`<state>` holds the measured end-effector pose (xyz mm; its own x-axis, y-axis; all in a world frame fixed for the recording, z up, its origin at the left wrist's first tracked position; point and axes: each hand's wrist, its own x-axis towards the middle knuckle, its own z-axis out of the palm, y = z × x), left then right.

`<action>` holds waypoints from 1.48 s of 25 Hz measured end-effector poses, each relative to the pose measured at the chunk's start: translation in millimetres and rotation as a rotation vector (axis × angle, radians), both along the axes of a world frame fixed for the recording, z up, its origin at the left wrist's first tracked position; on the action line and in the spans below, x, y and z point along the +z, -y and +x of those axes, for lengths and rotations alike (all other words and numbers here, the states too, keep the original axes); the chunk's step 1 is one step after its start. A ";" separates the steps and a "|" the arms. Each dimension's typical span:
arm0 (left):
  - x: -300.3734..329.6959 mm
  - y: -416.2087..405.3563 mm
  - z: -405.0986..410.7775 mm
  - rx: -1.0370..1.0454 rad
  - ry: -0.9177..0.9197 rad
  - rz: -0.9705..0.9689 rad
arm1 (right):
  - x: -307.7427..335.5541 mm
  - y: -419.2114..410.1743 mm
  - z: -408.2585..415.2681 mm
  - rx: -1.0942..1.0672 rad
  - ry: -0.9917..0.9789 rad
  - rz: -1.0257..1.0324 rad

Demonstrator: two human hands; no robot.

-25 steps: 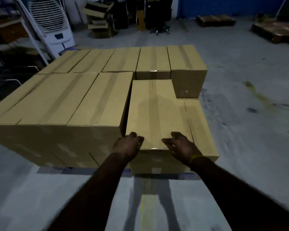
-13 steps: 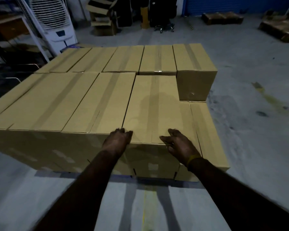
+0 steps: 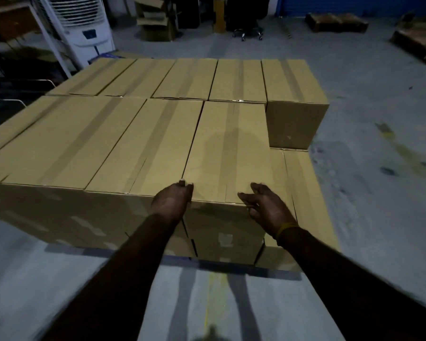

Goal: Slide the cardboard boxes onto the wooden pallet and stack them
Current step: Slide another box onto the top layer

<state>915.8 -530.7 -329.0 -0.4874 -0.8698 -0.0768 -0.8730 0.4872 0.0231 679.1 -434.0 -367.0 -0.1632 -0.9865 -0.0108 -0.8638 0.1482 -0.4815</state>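
Note:
A long taped cardboard box (image 3: 229, 153) lies on the upper layer of the stack, its far end against the back row and its left side against the neighbouring box (image 3: 145, 146). My left hand (image 3: 172, 200) presses on its near left corner, fingers resting over the top edge. My right hand (image 3: 266, 207) is at its near right corner with loose, spread fingers. To the right a lower box (image 3: 305, 193) lies uncovered, with a taller box (image 3: 295, 114) behind it. The pallet is hidden except for a dark strip (image 3: 231, 264) under the boxes.
Bare concrete floor (image 3: 379, 168) lies right of and in front of the stack. A white air cooler (image 3: 84, 28) and a metal rack (image 3: 47, 45) stand at the back left. Loose cartons (image 3: 155, 20), a chair base (image 3: 249, 33) and spare wooden pallets (image 3: 337, 22) line the back.
The box under my hands slid away from me until it met the back row and lined up with the box on its left. Both hands followed its near edge.

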 end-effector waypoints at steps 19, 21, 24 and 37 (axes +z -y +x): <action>-24.7 2.2 10.8 0.010 0.006 -0.023 | -6.1 -7.1 -9.3 0.076 -0.174 0.037; -25.4 -12.4 5.2 0.062 0.013 0.054 | 4.6 -25.9 -4.5 0.039 -0.204 0.042; -18.2 -62.7 -2.5 0.043 0.016 0.038 | 14.3 -76.9 -8.8 -0.038 -0.239 0.041; -13.5 -313.0 -126.2 -0.171 0.019 0.120 | 33.5 -334.4 -53.0 -0.136 -0.228 0.182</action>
<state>789.6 -217.7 -342.6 -0.6249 -0.7582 -0.1860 -0.7784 0.6234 0.0741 626.1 -99.7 -333.5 -0.3124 -0.9406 -0.1332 -0.9126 0.3360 -0.2327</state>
